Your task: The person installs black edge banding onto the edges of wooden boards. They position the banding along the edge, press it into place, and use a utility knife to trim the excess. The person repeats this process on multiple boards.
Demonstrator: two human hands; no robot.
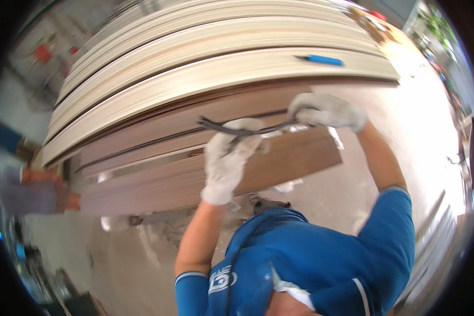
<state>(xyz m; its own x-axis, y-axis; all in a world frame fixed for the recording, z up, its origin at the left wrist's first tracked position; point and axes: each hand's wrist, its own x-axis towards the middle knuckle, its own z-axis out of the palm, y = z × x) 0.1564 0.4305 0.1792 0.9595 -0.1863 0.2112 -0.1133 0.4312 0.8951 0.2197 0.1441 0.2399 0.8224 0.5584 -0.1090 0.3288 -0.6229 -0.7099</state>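
A white printed emblem with a rounded outline and small lettering point(222, 279) stands on the left chest of the person's blue short-sleeved fabric shirt point(321, 245). The smaller letters are too blurred to read; no other writing is legible.

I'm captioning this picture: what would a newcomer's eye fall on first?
The pale, wood-grained planks sweep across the upper half. A blue tool lies on them toward the right. Below, the left hand and right hand, both white-gloved, hold a dark strip.
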